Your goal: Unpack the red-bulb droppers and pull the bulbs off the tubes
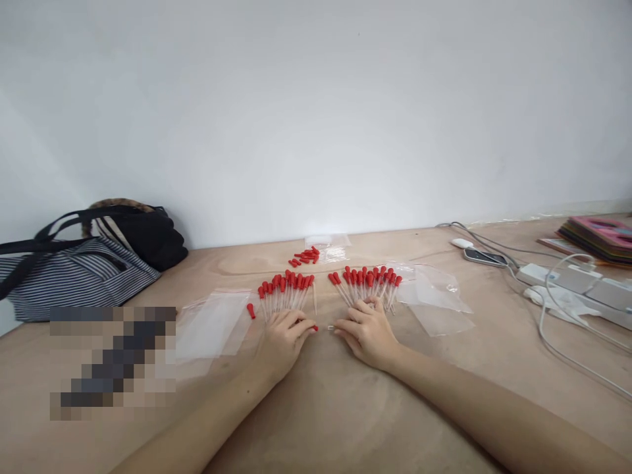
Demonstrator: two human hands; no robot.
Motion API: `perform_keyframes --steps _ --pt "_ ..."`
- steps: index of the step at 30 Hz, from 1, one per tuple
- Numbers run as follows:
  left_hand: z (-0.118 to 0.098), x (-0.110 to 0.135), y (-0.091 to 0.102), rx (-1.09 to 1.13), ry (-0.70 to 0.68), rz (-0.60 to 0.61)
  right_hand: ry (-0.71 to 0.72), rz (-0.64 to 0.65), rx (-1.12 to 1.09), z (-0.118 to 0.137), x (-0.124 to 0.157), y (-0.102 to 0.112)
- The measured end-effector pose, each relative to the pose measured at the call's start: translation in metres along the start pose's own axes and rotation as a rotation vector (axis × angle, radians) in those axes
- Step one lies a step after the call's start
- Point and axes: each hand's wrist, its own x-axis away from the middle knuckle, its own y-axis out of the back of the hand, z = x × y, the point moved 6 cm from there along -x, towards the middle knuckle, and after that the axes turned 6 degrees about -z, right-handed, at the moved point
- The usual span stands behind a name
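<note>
Two fans of glass droppers with red rubber bulbs lie on the wooden table (326,408). The left fan (286,289) is just beyond my left hand (285,339), the right fan (368,283) just beyond my right hand (368,334). Both hands rest on the table with fingers curled, their fingertips almost meeting. My left hand pinches a small red bulb (315,327). My right hand pinches a thin clear glass tube (330,327) that points at the bulb. One loose red bulb (251,311) lies left of the left fan. A heap of loose red bulbs (306,255) lies farther back.
Clear plastic bags lie at the left (212,324), the right (437,299) and the back (330,245). A striped bag (74,276) and a black bag (151,238) stand at the far left. At the right are a phone (486,257), a power strip (585,284) with cables, and stacked books (600,236).
</note>
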Motion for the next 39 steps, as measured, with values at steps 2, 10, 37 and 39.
perform_keyframes --steps 2,10,37,39 --pt "0.008 -0.002 0.001 0.076 0.099 -0.032 -0.085 0.036 0.013 -0.001 -0.004 -0.003" --pt "0.095 -0.009 0.032 -0.045 0.774 -0.018 -0.657 0.255 0.144 -0.025 -0.047 -0.035" --pt "0.076 -0.017 0.031 -0.309 0.441 -0.087 -0.599 -0.034 0.198 -0.064 -0.018 0.015" --pt "0.048 -0.03 0.011 -0.26 0.327 -0.018 -0.571 -0.042 0.212 -0.071 -0.001 0.025"
